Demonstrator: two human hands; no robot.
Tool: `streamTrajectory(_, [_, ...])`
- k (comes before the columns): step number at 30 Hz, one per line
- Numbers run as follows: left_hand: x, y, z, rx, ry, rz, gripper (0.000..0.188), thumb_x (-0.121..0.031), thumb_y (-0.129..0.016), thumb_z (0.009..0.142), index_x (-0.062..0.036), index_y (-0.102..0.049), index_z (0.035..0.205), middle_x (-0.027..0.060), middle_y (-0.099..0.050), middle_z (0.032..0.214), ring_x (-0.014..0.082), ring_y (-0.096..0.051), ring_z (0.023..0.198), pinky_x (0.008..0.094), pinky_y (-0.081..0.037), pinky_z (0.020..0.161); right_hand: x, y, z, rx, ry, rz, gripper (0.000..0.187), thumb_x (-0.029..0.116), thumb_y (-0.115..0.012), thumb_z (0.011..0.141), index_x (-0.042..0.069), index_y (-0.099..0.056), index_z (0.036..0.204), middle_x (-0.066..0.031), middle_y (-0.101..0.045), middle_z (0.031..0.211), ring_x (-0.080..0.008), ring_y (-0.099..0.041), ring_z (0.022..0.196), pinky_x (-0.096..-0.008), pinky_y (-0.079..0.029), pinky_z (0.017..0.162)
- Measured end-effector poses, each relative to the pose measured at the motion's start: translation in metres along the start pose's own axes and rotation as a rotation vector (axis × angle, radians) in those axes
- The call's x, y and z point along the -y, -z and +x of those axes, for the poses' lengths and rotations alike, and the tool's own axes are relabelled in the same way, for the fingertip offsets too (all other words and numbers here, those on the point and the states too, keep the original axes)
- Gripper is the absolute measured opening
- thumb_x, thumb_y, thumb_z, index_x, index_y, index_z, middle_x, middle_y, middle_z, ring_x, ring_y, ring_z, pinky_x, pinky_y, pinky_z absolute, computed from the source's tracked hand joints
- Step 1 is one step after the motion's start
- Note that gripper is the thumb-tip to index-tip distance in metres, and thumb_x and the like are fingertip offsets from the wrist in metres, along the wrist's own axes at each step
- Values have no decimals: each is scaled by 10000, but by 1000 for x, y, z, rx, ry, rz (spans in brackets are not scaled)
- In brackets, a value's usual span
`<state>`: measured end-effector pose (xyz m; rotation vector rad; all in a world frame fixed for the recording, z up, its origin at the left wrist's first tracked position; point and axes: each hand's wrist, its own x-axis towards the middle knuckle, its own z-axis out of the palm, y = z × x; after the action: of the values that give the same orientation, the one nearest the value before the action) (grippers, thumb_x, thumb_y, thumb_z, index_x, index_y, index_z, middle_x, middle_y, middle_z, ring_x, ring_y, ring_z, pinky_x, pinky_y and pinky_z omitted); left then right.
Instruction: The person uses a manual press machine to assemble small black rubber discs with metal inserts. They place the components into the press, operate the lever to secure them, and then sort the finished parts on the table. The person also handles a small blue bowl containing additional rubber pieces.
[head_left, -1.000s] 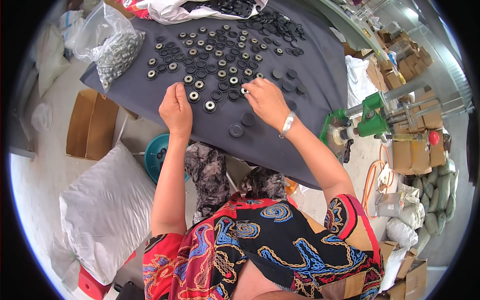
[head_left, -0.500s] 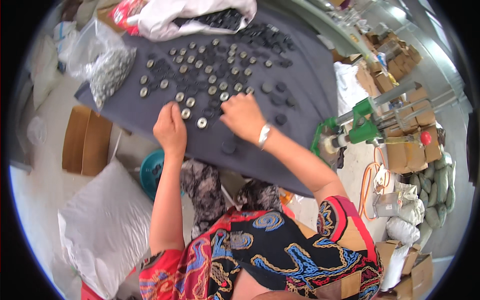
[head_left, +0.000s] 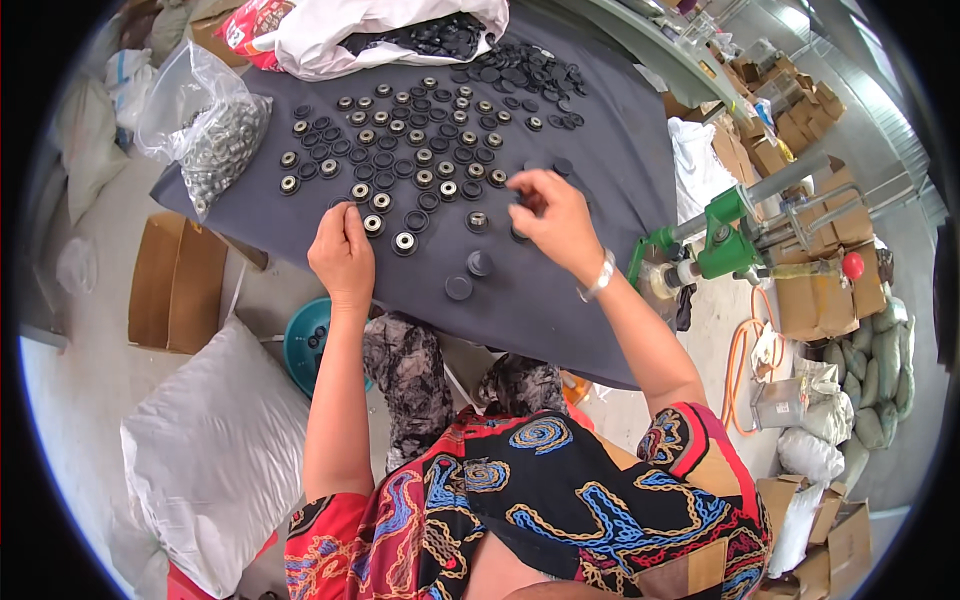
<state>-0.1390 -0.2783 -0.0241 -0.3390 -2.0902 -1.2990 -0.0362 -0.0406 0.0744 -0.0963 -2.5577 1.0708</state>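
Observation:
Several black plastic rings (head_left: 416,221) and silver metal bearings seated in black rings (head_left: 404,243) are spread over a dark cloth-covered table (head_left: 330,250). My left hand (head_left: 341,258) is closed at the table's near left part, its fingertips beside a bearing; anything inside it is hidden. My right hand (head_left: 556,222) is raised over the right part of the spread, thumb and fingers curled around what looks like a small black cap. Left of it sits a single bearing (head_left: 477,221). Two round black caps, one tilted (head_left: 479,263) and one flat (head_left: 458,288), lie nearer me.
A white sack (head_left: 385,30) of black parts lies at the far edge, with loose black discs (head_left: 540,75) beside it. A clear bag (head_left: 225,150) of metal pieces stands far left. A green hand press (head_left: 725,240) is at right. Below are a teal basin (head_left: 300,345) and a carton (head_left: 175,285).
My right hand has moved right and lifted off the bearings toward the black caps, uncovering a bearing and a tilted cap. My left hand has stayed nearly in place.

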Motion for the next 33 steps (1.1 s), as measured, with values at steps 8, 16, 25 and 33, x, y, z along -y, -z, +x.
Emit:
streamTrajectory(8, [1,0,1,-8,-12,4,93,-108,-601,905,-35,-656,920,105,-680,843,281,-659,703,347,-517,633,-33,-7,-95,107,13,-298,257,108,-671,728,12,-603,956,-124,-565,858,-295,-602,781,-384,-496,700])
streamTrajectory(16, [-1,0,2,10,23,-1,84,-95,-600,897,-34,-656,911,104,-679,841,269,-659,698,339,-517,634,-15,5,-40,246,114,-268,323,147,-662,726,-8,-630,1007,-161,-568,901,-351,-594,816,-427,-495,757])
streamTrajectory(25, [1,-1,1,20,16,-15,70,-32,-604,847,-39,-648,900,113,-670,826,281,-656,699,342,-515,634,-34,-27,46,461,128,-302,351,139,-676,736,-22,-673,1048,-139,-602,881,-270,-595,768,-360,-488,724])
streamTrajectory(33, [3,0,1,12,1,-27,101,1,-605,823,-41,-644,906,114,-669,819,284,-660,702,341,-517,631,-30,-33,41,522,235,-414,314,119,-685,744,-24,-662,1023,-167,-610,969,-334,-618,879,-418,-502,806])
